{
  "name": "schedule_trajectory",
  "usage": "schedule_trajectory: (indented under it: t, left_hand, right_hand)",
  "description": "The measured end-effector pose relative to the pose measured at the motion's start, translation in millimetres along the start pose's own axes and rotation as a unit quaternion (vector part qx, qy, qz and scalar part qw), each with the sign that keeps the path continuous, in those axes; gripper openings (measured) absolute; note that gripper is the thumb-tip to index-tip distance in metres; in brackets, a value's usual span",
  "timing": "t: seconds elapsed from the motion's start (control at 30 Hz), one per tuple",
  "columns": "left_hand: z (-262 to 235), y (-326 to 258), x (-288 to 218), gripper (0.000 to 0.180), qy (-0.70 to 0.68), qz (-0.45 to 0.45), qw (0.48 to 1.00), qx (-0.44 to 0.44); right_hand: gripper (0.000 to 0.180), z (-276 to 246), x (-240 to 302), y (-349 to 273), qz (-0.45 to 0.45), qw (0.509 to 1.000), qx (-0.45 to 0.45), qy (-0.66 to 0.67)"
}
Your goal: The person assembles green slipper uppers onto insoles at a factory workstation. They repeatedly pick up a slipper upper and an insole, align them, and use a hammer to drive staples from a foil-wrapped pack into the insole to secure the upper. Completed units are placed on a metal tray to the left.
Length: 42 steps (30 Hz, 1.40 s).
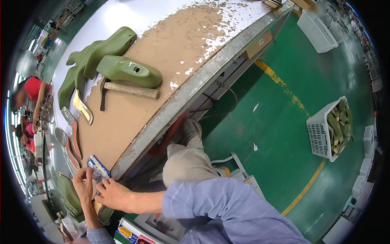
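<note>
At the table's near left corner, my left hand point(84, 188) is closed, with bent fingertips at a small blue-and-white box point(97, 166) that has shiny, clear or metallic contents. My right hand point(115, 196) is pinched close beside it. What either hand holds is too small to make out. Just below the hands is a green shoe last point(105, 214) with a tan sole piece, partly covered by them. Up the table from my hands lie orange-handled hand tools point(74, 140), a curved golden metal piece point(82, 107) and a hammer point(132, 90) with a wooden handle.
Several green shoe lasts point(128, 70) lie on the worn tabletop point(162, 49), which has a metal edge point(195, 81). More lasts point(70, 194) sit left of my hands. A white basket point(321, 136) of lasts stands on the green floor. A person in red point(33, 88) is at far left.
</note>
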State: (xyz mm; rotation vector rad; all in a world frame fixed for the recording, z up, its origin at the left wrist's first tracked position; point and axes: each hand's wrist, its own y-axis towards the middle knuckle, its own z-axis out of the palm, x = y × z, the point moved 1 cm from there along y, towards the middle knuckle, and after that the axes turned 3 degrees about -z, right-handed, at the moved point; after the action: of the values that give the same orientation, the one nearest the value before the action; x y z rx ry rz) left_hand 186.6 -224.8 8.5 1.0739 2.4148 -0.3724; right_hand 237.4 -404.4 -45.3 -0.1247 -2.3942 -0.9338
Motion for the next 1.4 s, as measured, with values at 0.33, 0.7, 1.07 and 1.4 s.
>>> schedule_trajectory:
  t: [0.33,0.7,1.07,1.4]
  left_hand:
    - [-19.5,-76.0,-44.3,0.015,-0.215,-0.014,0.976,-0.038]
    - [21.6,-116.0,-34.3,0.015,-0.215,0.016,0.962,-0.166]
    - [16.9,-115.0,-51.9,0.011,-0.22,0.076,0.961,-0.148]
    - [10.1,-115.0,-53.0,0.006,-0.069,0.102,0.981,-0.15]
  right_hand:
    - [0.02,-8.4,2.9,-0.1,0.018,0.998,0.059,-0.011]
    - [0.036,-42.2,-13.0,0.8,-0.026,0.988,0.137,0.061]
    - [0.035,-159.4,-214.6,21.0,-0.021,0.924,0.016,-0.381]
    - [0.046,-164.0,-177.1,30.0,0.1,0.994,-0.003,-0.04]
